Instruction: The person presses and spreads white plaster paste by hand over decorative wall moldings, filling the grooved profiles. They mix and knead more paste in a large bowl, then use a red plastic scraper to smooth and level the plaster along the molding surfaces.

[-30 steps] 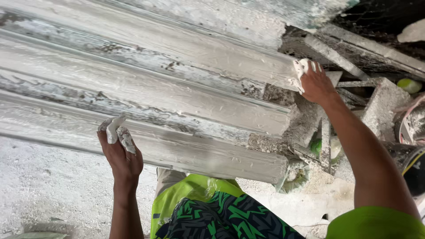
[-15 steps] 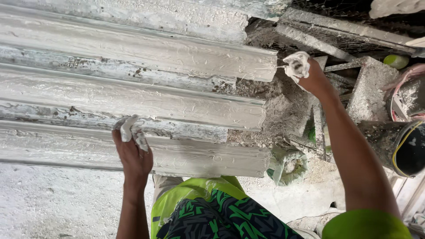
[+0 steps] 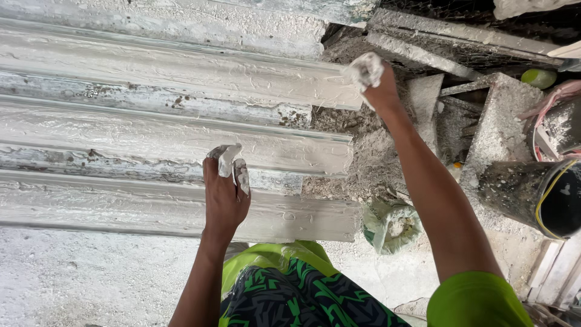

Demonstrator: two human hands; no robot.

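Observation:
Three long white plaster mouldings lie side by side: a far one (image 3: 181, 72), a middle one (image 3: 121, 136) and a near one (image 3: 121, 209). My left hand (image 3: 225, 194) rests flat on the seam between the middle and near mouldings, its fingertips caked in wet white plaster and holding nothing. My right hand (image 3: 380, 91) is at the right end of the far moulding, closed around a white lump of plaster (image 3: 363, 69).
Right of the mouldings lie rubble and grey concrete blocks (image 3: 502, 115). A black bucket (image 3: 532, 194) stands at the right edge, with a plaster-filled plastic bag (image 3: 392, 225) near my knee. A green round object (image 3: 538, 77) sits further back. The dusty white floor (image 3: 72, 278) spreads at lower left.
My left hand has slid to the right along the mouldings. My right hand stays at the far moulding's end with the lump. The view has shifted slightly.

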